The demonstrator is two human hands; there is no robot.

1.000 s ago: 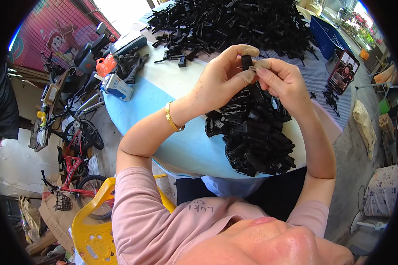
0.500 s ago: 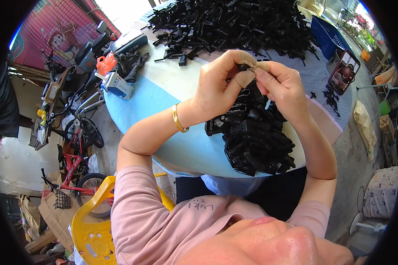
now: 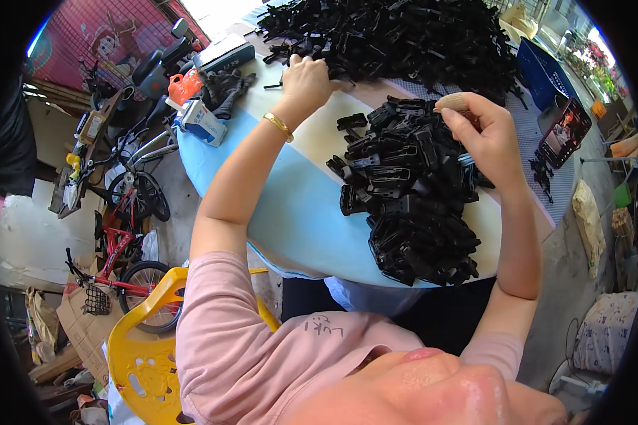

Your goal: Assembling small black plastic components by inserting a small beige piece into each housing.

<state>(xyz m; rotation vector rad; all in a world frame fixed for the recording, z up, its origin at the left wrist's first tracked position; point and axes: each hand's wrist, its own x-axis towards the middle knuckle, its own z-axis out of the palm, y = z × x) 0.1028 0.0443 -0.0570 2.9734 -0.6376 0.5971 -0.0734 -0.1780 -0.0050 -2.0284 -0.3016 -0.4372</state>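
My left hand [image 3: 305, 85], with a gold bangle at its wrist, reaches to the near left edge of a big pile of black plastic parts [image 3: 404, 46]. Its fingertips point away and are hidden, so whether it grips a part cannot be seen. Over a smaller heap of black plastic clip-like parts [image 3: 393, 152], my right hand [image 3: 483, 134] is closed, thumb against a forefinger wrapped in tan tape. From under its curled fingers pokes a thin light-blue stick-like tool [image 3: 465, 160]. The heap lies on the near side of the table, between my forearms.
The round table [image 3: 283, 219] has a pale blue and cream cover. At its left are a blue-white carton [image 3: 204, 124], dark gloves [image 3: 227, 88] and a flat box [image 3: 225, 53]. A phone [image 3: 565, 133] and a blue bin [image 3: 545, 74] stand right. A yellow chair [image 3: 145, 354] is beside me.
My hands were together above the smaller heap, fingertips touching. The left has moved away left to the big pile; the right has shifted right and slightly down, still closed.
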